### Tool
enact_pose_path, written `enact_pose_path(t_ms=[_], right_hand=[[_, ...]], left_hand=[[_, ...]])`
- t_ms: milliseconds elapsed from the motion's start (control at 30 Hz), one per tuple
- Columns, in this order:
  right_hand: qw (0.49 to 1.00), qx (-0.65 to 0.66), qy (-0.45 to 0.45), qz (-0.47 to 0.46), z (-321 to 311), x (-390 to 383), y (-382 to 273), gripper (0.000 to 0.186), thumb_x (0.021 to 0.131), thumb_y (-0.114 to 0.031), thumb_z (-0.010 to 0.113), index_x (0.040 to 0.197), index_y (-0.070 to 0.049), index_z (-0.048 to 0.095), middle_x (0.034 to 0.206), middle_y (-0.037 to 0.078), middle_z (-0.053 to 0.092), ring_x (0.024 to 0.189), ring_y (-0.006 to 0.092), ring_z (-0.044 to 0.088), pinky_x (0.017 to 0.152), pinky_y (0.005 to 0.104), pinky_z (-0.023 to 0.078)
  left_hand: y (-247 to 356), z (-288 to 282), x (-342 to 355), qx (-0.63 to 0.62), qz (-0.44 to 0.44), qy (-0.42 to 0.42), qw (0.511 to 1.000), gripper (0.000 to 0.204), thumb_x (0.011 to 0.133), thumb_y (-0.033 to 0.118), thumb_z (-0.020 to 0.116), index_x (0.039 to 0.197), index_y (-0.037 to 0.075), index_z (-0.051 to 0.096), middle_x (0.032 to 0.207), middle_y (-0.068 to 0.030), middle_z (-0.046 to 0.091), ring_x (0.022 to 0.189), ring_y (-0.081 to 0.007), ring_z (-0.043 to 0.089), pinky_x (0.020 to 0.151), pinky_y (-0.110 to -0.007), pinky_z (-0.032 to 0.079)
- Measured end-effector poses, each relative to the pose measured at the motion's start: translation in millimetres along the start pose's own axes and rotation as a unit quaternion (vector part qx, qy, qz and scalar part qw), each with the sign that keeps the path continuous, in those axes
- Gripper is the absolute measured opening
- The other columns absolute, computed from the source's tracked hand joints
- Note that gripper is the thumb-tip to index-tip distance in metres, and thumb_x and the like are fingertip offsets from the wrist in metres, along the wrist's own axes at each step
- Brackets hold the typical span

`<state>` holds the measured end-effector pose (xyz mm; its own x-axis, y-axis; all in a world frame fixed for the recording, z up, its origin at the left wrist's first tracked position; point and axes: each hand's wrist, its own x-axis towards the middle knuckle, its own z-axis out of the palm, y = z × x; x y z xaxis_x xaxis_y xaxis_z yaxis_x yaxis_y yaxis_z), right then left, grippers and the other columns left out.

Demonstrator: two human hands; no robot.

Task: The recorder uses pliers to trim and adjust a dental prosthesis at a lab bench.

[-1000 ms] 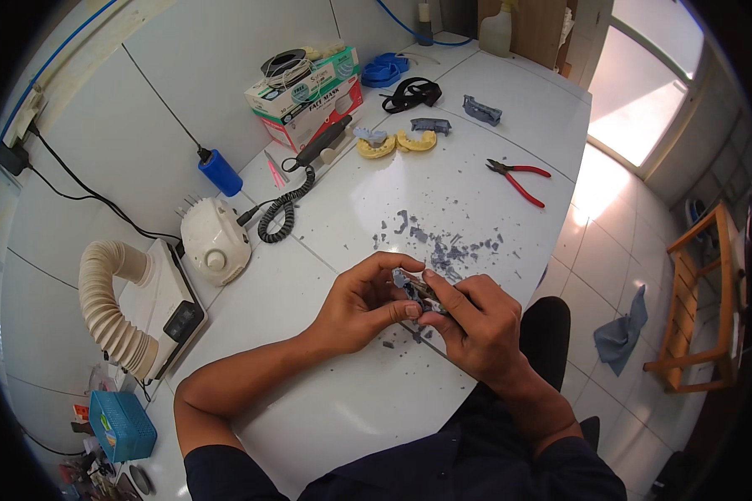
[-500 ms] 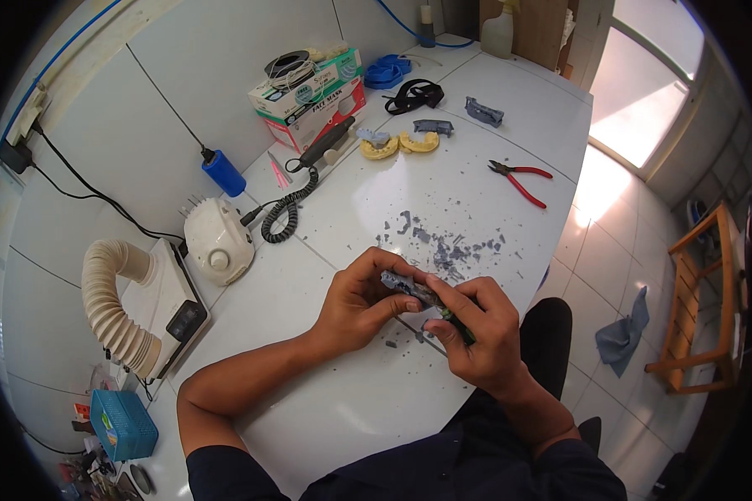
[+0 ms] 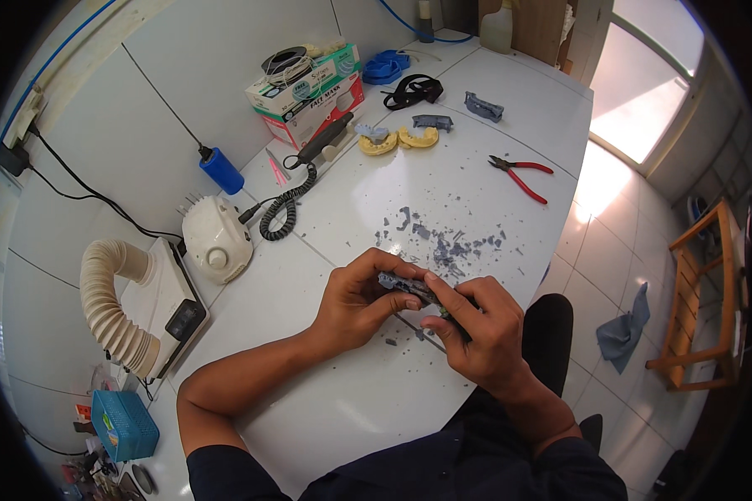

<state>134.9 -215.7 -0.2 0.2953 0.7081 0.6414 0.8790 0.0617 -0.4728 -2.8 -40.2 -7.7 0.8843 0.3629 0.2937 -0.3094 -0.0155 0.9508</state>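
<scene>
Between the fingers of my left hand [image 3: 351, 302] is a small blue-grey block [image 3: 399, 285], perhaps a printed dental model; its details are too small to make out. My right hand [image 3: 486, 336] grips a slim hand tool with a green and dark handle [image 3: 445, 315], most of it covered by the fingers. The tool's tip lies against the block, and the right forefinger reaches onto it. Grey chips [image 3: 455, 248] are scattered on the white table [image 3: 309, 409] just beyond both hands. Smaller bits lie below them.
Red-handled cutters [image 3: 522, 177] lie at the right. Farther back are yellow dental casts [image 3: 418, 138], grey pieces [image 3: 484, 107], a black strap [image 3: 414, 92] and stacked boxes [image 3: 309, 98]. A rotary handpiece [image 3: 326, 139], its control unit [image 3: 217, 240] and a hose machine [image 3: 146, 313] stand left.
My right hand has tilted slightly at the block, and less of the tool's green handle shows. My left hand keeps its hold almost unmoved.
</scene>
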Motion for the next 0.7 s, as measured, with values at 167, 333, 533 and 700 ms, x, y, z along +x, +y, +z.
enact_pose_path(t_ms=[167,333,533,700], right_hand=[[1.000,0.004,0.003,-0.003,1.0,0.4,0.4,0.052,0.086,-0.031,0.086,0.132,-0.010,0.077,0.080,0.004,0.060,0.069,0.0202,0.056,0.062,0.0346,0.046],[0.999,0.032,-0.007,0.019,1.5,-0.4,1.0,0.053,0.085,-0.031,0.087,0.132,-0.010,0.077,0.079,0.004,0.060,0.068,0.0201,0.056,0.061,0.0340,0.047],[0.999,0.033,0.001,0.005,2.6,-0.1,1.0,0.053,0.085,-0.031,0.086,0.133,-0.010,0.077,0.079,0.004,0.059,0.068,0.0199,0.057,0.061,0.0337,0.047],[0.999,-0.028,0.017,-0.034,2.9,-0.1,1.3,0.051,0.086,-0.033,0.085,0.132,-0.011,0.077,0.079,0.002,0.058,0.066,0.0189,0.054,0.059,0.0335,0.044]], left_hand=[[3.2,-0.1,0.7,0.021,-0.010,0.001,1.000,0.027,0.097,-0.010,0.071,0.121,-0.003,0.061,0.124,-0.0167,0.071,0.116,-0.0220,0.072,0.099,-0.034,0.064],[2.7,-0.2,0.7,0.036,-0.010,0.002,0.999,0.027,0.097,-0.009,0.070,0.121,-0.004,0.061,0.124,-0.0165,0.072,0.114,-0.0213,0.072,0.098,-0.034,0.064],[5.5,-0.4,0.6,0.048,-0.009,-0.001,0.999,0.027,0.097,-0.009,0.070,0.121,-0.004,0.060,0.123,-0.0168,0.072,0.113,-0.0215,0.073,0.097,-0.034,0.064],[7.2,-0.4,0.5,0.064,-0.010,-0.005,0.998,0.027,0.097,-0.009,0.070,0.121,-0.004,0.060,0.121,-0.0164,0.073,0.111,-0.0214,0.074,0.096,-0.033,0.063]])
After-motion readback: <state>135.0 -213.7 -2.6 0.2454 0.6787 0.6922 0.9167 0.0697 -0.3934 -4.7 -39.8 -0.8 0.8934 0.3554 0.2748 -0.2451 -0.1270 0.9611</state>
